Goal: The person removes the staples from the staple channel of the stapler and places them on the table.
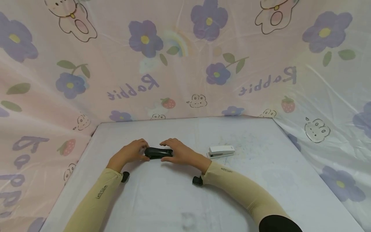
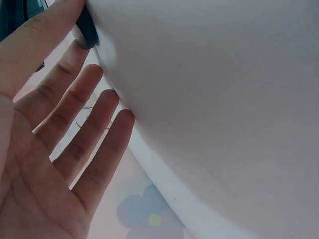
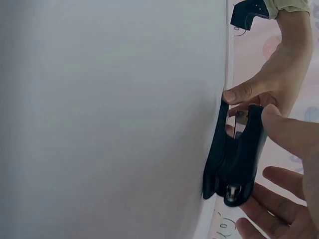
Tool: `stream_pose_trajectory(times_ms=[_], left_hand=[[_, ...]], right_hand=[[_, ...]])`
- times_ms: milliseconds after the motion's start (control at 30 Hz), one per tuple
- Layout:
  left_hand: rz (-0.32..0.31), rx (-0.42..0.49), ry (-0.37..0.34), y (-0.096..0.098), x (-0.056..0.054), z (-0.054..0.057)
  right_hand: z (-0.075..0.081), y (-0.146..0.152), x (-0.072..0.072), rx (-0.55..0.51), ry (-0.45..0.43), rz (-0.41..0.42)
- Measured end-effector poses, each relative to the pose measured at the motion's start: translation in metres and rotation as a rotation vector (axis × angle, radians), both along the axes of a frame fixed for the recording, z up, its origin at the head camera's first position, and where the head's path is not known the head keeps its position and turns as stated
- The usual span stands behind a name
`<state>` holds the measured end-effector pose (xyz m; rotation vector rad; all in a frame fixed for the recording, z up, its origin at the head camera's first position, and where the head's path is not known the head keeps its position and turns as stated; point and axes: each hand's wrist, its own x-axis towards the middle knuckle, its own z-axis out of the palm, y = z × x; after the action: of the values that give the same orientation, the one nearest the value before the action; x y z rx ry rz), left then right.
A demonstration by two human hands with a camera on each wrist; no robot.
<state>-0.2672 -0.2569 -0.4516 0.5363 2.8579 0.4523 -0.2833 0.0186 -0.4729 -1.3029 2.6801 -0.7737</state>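
A black stapler [image 1: 158, 152] lies on the white table between the two hands, its long side running across in the head view. My left hand [image 1: 131, 152] pinches its left end with thumb and index finger, while the other fingers [image 2: 99, 149] are spread out straight. Around the right end is my right hand [image 1: 181, 153], thumb and fingers apart. In the right wrist view the right thumb [image 3: 286, 129] overlaps the edge of the stapler [image 3: 234, 159], and the relaxed fingers reach along its far side. A metal part shows in the gap between the stapler's top arm and base.
A white stapler [image 1: 221, 150] rests on the table [image 1: 162, 199] to the right, beyond the right wrist. Patterned cloth [image 1: 179, 74] with flowers and rabbits hangs behind and at both sides. Small black devices [image 1: 197, 180] are strapped at both wrists over beige sleeves.
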Motion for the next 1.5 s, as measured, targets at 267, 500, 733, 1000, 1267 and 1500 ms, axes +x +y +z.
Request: stream_pose_trajectory(times_ms=[267,500,733,1000,1267,1500], left_hand=[[0.007,0.020,-0.017,0.002,-0.002,0.001],[0.000,0.011,-0.013,0.002,-0.002,0.002],[0.011,0.004,-0.018,0.000,-0.002,0.004],[0.020,0.002,-0.035,0.003,-0.004,0.000],[0.015,0.015,-0.044,0.002,-0.002,0.000],[0.005,-0.006,-0.031,0.000,-0.003,-0.002]], right_hand=[[0.001,-0.013,0.000,-0.038,-0.048,0.014],[-0.004,-0.027,-0.006,-0.084,-0.059,0.019],[-0.005,-0.040,-0.009,-0.138,-0.114,0.038],[-0.004,-0.047,-0.012,-0.109,-0.148,0.021],[-0.005,-0.055,-0.012,-0.021,-0.137,0.001],[-0.007,-0.059,-0.009,-0.012,-0.088,-0.035]])
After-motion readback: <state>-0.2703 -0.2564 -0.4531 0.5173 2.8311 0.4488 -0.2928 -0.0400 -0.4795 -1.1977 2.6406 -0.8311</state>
